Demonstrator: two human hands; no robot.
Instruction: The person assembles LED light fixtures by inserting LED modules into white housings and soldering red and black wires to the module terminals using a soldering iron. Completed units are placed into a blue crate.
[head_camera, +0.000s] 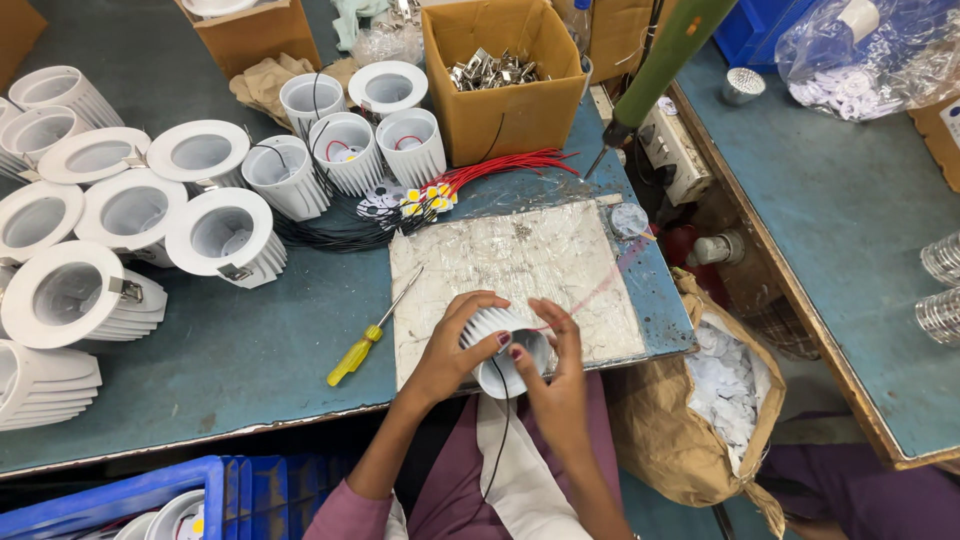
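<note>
Left hand (452, 345): grip closed around the ribbed side of a white finned lamp housing (500, 352), fingers curled over its top. Right hand (556, 375): grip closed on the opposite side of the same housing — fingertips at its rim. The housing sits at the near edge of a worn grey work mat (520, 262) on the blue tabletop (250, 340), with a black wire (500, 435) hanging down from it toward the lap. A yellow-handled screwdriver (368, 336) lies just left of the mat. Further white housings (130, 215) stand grouped at the far left — a cardboard box of metal clips (497, 72) stands behind the mat, red wires (500, 165) beside it.
</note>
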